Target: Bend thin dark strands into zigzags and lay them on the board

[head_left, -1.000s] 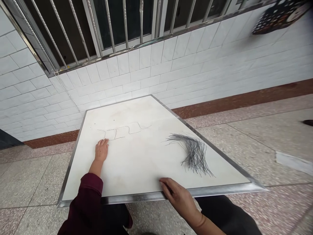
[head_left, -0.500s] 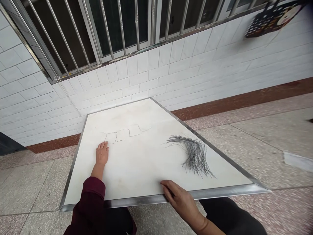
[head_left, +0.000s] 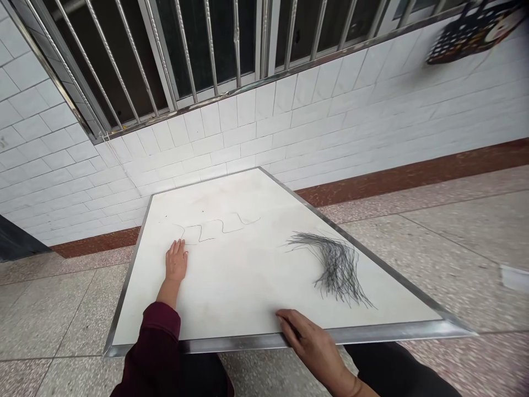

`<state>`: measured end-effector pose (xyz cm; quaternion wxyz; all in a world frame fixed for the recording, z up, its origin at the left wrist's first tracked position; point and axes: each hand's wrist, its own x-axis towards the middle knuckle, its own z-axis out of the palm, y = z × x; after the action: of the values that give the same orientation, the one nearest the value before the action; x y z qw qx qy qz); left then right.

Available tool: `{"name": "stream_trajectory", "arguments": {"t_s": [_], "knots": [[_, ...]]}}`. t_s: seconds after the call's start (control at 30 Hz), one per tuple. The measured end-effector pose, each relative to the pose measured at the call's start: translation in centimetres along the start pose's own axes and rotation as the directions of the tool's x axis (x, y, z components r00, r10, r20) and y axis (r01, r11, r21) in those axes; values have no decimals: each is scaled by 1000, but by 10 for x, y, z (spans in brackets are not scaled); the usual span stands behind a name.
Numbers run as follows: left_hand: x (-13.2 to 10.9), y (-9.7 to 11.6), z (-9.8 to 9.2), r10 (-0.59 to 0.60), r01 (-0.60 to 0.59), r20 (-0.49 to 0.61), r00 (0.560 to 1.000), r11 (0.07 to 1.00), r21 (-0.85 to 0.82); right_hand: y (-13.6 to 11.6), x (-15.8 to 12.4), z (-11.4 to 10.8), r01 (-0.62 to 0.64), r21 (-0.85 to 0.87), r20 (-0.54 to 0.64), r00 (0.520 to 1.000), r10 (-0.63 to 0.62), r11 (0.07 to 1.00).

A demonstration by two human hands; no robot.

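My left hand (head_left: 176, 260) lies flat on the left part of the white tabletop (head_left: 239, 281), fingers extended, its fingertips at the end of a row of bent dark wires (head_left: 200, 232). Near the front metal edge, my right hand (head_left: 303, 336) is closed, thumb and forefinger pressed together; whatever may be between them is too small to make out. To the right of centre a loose heap of thin dark wires (head_left: 339, 267) is spread over the tabletop.
Behind the table stands a white tiled wall (head_left: 248, 135) with a barred window (head_left: 210, 49). A dotted bag (head_left: 467, 36) hangs at the upper right. A white object (head_left: 514, 277) is on the floor at right. The table's metal rim (head_left: 384, 332) runs along the front.
The view has shifted slightly, so the table and wall appear a little further right. Both hands keep nearly the same places on the table.
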<state>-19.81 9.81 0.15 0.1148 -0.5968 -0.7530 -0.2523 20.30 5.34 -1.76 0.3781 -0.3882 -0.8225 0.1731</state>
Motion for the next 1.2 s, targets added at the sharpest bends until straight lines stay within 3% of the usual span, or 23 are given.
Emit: {"name": "stream_trajectory", "arguments": {"t_s": [0.17, 0.3, 0.4, 0.5, 0.63, 0.73, 0.83, 0.93, 1.1, 1.2], "knots": [[2, 3, 0, -22, 25, 49, 999, 998, -57, -6, 0, -3, -42, 15, 25, 999, 42, 999], [2, 5, -4, -80, 83, 29, 996, 990, -110, -38, 34, 12, 10, 78, 112, 994, -18, 997], [2, 6, -7, -109, 111, 20, 994, 979, -169, -68, 91, 46, 105, 111, 127, 985, -119, 988], [1, 7, -10, -122, 120, 7, 992, 962, -245, -86, 159, 94, 164, 55, 141, 975, -170, 985], [0, 4, -12, -201, 170, -54, 978, 921, -349, -94, 231, 155, 93, -113, 241, 969, -63, 989], [-1, 0, -11, -314, 243, -103, 944, 871, -427, -97, 260, 190, 62, -174, 268, 963, -14, 983], [-1, -4, -10, -418, 306, -120, 901, 806, -507, -101, 270, 215, 82, -220, 300, 954, -13, 972], [-1, -8, -8, -489, 340, -110, 865, 735, -587, -104, 270, 225, 126, -245, 320, 946, -43, 961], [6, -16, -10, -621, 352, -112, 776, 574, -739, -107, 252, 210, 172, -256, 300, 950, -91, 951], [10, -20, -18, -662, 336, -40, 748, 430, -838, -110, 234, 190, 244, -244, 267, 947, -177, 939]]}}
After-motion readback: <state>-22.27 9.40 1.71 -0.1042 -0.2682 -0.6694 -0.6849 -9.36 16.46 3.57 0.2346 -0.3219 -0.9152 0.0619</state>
